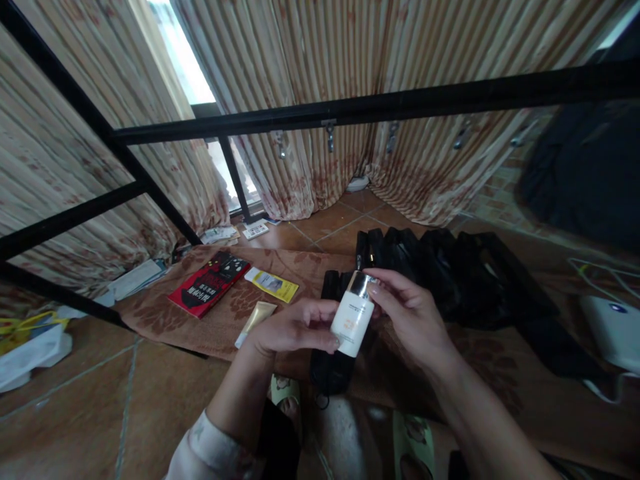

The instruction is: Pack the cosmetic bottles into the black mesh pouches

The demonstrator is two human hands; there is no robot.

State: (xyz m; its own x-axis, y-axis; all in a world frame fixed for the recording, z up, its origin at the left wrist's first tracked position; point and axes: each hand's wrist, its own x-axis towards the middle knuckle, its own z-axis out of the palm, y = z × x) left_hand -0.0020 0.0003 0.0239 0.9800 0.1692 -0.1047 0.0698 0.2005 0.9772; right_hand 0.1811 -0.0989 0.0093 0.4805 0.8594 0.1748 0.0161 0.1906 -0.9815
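Note:
A white bottle (353, 325) with a shiny silver cap is tilted between my two hands. My left hand (305, 327) grips the white body from the left, thumb and fingers around its lower part. The fingers of my right hand (403, 307) are closed on the silver cap (361, 283). Beneath the bottle lies a small black pouch (333, 373) at the front edge of the brown patterned cloth (295, 257). Past my left hand lie a gold-and-white tube (260, 315) and a yellow packet (275, 285).
A red and black book (209, 283) lies on the cloth at left. Several black bag sections (450, 267) spread out at right, near a white device (613, 330) with cables. Black metal bars (320, 115) cross before striped curtains (310, 60). Slippers (414, 440) show below.

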